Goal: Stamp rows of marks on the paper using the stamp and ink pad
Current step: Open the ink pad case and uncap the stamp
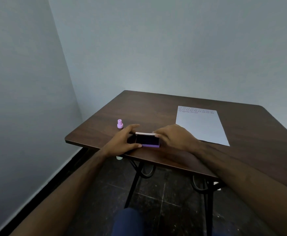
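Purple ink pad (pixel 147 142), near the counter's (pixel 173 164) front edge: left hand (pixel 122 142) grips its base, right hand (pixel 171 136) pinches the lid; seemingly light, rigid, best held by its sides.

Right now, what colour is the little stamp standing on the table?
Light purple; the stamp shows clearly in the head view.

Dim, flat bluish light, soft overall focus, faint shadows, wide-angle bending at the edges
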A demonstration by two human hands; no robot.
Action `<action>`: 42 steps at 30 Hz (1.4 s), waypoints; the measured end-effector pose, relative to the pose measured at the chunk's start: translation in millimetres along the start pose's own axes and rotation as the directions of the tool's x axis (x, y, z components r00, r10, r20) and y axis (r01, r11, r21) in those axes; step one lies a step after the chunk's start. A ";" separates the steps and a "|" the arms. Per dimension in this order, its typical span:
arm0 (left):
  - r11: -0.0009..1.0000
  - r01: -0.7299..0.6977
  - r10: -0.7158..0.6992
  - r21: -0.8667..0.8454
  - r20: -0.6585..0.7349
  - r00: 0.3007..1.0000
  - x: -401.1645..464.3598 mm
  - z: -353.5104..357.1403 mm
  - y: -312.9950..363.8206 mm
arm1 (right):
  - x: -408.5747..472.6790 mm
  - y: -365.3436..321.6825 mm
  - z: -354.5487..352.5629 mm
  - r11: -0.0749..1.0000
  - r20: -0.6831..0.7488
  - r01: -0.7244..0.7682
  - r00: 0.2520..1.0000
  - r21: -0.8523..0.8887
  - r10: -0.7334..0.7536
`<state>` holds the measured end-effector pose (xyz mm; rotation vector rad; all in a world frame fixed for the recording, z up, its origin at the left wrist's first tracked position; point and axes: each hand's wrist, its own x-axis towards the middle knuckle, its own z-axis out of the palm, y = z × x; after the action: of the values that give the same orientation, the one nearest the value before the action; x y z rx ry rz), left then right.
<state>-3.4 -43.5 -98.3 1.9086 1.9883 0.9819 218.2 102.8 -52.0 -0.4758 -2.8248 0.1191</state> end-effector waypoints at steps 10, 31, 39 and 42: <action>0.996 0.049 -0.048 -0.076 0.017 0.999 9.3 4.6 -14.5 | 71.2 31.5 -4.1 0.668 0.146 -0.339 0.933 0.662 0.329; 0.999 0.046 -0.049 -0.023 -0.136 0.989 4.8 0.7 -11.0 | 92.0 40.3 24.4 0.706 0.236 -0.525 0.849 0.475 0.473; 0.898 0.431 -0.347 0.094 -0.451 0.822 23.1 -33.1 -49.3 | 113.0 7.5 11.8 0.893 0.038 -0.279 0.958 0.352 0.284; 0.835 0.518 -0.427 0.185 -0.376 0.823 25.7 -33.1 -63.8 | 133.6 -19.1 17.0 0.902 0.046 -0.217 0.975 0.372 0.216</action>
<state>-77.4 -25.4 -103.6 1.2840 2.7432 0.9450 86.2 128.5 -32.0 -0.6934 -2.6480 0.6928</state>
